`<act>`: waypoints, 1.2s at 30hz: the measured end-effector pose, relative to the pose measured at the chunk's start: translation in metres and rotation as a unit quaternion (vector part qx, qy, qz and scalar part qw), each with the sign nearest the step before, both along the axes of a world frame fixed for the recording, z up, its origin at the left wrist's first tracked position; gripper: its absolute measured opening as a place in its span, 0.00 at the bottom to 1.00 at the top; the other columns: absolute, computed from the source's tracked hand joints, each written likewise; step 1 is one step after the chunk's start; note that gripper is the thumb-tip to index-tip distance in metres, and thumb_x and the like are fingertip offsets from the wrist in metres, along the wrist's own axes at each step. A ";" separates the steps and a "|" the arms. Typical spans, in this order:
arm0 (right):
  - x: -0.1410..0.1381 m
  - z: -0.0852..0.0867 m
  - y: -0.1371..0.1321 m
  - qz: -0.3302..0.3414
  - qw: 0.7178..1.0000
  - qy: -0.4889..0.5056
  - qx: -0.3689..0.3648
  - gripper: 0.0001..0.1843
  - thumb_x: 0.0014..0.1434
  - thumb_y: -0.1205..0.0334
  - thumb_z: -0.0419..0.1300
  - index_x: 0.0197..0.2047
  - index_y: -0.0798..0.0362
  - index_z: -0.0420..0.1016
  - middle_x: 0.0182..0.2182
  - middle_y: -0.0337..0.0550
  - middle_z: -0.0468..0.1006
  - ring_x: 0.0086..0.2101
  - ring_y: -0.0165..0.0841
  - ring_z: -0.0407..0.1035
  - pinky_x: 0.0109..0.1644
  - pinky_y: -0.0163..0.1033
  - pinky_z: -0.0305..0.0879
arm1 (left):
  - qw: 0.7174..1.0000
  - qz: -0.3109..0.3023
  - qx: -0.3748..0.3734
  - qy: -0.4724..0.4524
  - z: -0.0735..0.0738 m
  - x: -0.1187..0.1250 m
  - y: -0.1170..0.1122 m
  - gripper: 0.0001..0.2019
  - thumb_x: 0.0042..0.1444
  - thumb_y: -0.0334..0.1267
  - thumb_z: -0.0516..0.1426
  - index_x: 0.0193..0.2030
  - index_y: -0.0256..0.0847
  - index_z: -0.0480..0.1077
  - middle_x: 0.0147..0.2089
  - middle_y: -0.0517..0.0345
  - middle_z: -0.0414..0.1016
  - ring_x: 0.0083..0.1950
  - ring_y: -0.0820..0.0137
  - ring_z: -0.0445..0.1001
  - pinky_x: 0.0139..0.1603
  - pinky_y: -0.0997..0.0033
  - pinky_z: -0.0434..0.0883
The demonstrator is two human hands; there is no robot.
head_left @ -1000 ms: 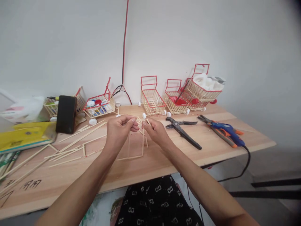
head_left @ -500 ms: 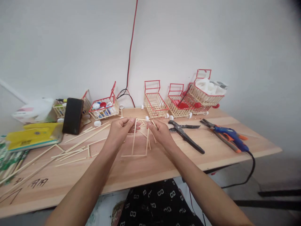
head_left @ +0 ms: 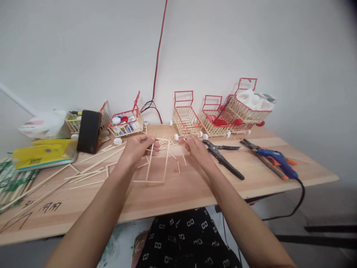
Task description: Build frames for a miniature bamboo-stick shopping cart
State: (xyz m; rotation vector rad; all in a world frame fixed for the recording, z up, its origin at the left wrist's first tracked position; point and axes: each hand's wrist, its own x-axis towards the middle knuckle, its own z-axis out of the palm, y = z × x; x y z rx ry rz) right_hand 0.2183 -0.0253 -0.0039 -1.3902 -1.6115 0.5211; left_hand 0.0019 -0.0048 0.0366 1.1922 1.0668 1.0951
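My left hand [head_left: 138, 147] is over the middle of the wooden table [head_left: 181, 193], its fingers curled onto the top left corner of a rectangular frame of thin wooden sticks [head_left: 166, 162]. The frame's lower end rests on the table. My right hand [head_left: 196, 149] is to the right of the frame and apart from it, with its fingertips pinched on a short wooden stick [head_left: 184, 140]. More short sticks [head_left: 178, 166] lie loose between the two hands.
Small stick-built carts with red trim [head_left: 185, 119] line the wall. One cart [head_left: 125, 123] holds bottle caps. Black cutters [head_left: 223, 158] and a blue glue gun [head_left: 275, 158] lie to the right. Long sticks [head_left: 92, 163], a phone [head_left: 89, 131] and a yellow box [head_left: 41, 154] are on the left.
Both hands held the frame up; it has come down to the table. My right hand has let go of it and moved right to the loose short sticks.
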 end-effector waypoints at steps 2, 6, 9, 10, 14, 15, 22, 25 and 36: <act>0.003 0.000 -0.001 -0.046 0.995 -0.093 -0.010 0.13 0.64 0.60 0.46 0.37 0.53 0.71 0.32 0.44 0.76 0.34 0.35 0.67 0.38 0.36 0.57 | 1.000 0.002 -0.011 0.011 0.001 -0.007 0.004 0.11 0.47 0.40 0.64 0.31 0.32 0.74 0.27 0.53 0.78 0.25 0.73 0.74 0.25 0.76 0.71; 0.001 0.001 -0.005 -0.109 0.958 -0.253 -0.074 0.12 0.63 0.64 0.49 0.37 0.54 0.73 0.34 0.49 0.78 0.35 0.37 0.69 0.36 0.37 0.56 | 0.998 -0.001 -0.032 0.046 0.000 -0.013 0.009 0.09 0.50 0.39 0.64 0.31 0.33 0.73 0.27 0.54 0.78 0.25 0.73 0.74 0.26 0.75 0.72; 0.001 0.001 -0.005 -0.114 0.941 -0.306 -0.083 0.13 0.63 0.64 0.49 0.39 0.55 0.75 0.38 0.51 0.78 0.38 0.38 0.69 0.38 0.38 0.57 | 0.996 -0.013 -0.056 0.065 -0.002 -0.013 0.010 0.09 0.50 0.39 0.64 0.30 0.34 0.72 0.26 0.54 0.77 0.24 0.73 0.75 0.25 0.75 0.73; 0.002 0.002 -0.005 -0.110 0.940 -0.314 -0.073 0.12 0.63 0.65 0.50 0.40 0.55 0.75 0.40 0.52 0.77 0.41 0.38 0.68 0.40 0.38 0.57 | 0.996 -0.018 -0.062 0.067 -0.003 -0.012 0.010 0.10 0.50 0.39 0.64 0.29 0.33 0.71 0.26 0.54 0.77 0.24 0.73 0.75 0.25 0.75 0.73; 0.003 0.015 -0.012 -0.086 0.936 -0.339 -0.038 0.11 0.62 0.66 0.53 0.41 0.54 0.76 0.42 0.50 0.77 0.45 0.38 0.67 0.46 0.38 0.57 | 0.994 -0.030 -0.068 0.076 -0.004 -0.011 0.010 0.10 0.50 0.38 0.64 0.29 0.34 0.70 0.25 0.54 0.77 0.25 0.72 0.75 0.25 0.74 0.73; 0.001 0.021 -0.016 -0.075 0.934 -0.345 -0.050 0.11 0.62 0.66 0.52 0.39 0.53 0.76 0.40 0.48 0.78 0.43 0.37 0.68 0.44 0.38 0.57 | 0.994 -0.029 -0.067 0.081 -0.004 -0.010 0.010 0.09 0.50 0.38 0.63 0.29 0.34 0.70 0.26 0.55 0.77 0.25 0.72 0.75 0.25 0.74 0.74; -0.029 0.041 -0.046 0.017 0.880 -0.425 -0.209 0.11 0.59 0.56 0.58 0.37 0.55 0.77 0.34 0.50 0.80 0.37 0.39 0.72 0.36 0.38 0.57 | 0.990 -0.044 -0.057 0.121 -0.005 -0.008 0.008 0.10 0.52 0.39 0.62 0.26 0.34 0.70 0.24 0.55 0.76 0.23 0.71 0.74 0.24 0.73 0.72; -0.037 0.038 -0.048 0.042 0.862 -0.457 -0.214 0.12 0.61 0.64 0.54 0.43 0.58 0.76 0.40 0.55 0.79 0.41 0.41 0.72 0.40 0.39 0.59 | 0.988 -0.061 -0.060 0.126 -0.009 -0.005 0.007 0.10 0.50 0.38 0.62 0.25 0.34 0.70 0.22 0.56 0.74 0.22 0.72 0.73 0.22 0.75 0.69; -0.005 0.036 -0.019 0.056 0.974 -0.216 -0.046 0.05 0.57 0.67 0.55 0.32 0.55 0.73 0.28 0.41 0.77 0.29 0.31 0.68 0.34 0.34 0.59 | 0.988 -0.138 -0.029 0.063 -0.027 0.000 0.009 0.05 0.47 0.31 0.63 0.27 0.33 0.71 0.20 0.59 0.72 0.20 0.77 0.68 0.22 0.78 0.65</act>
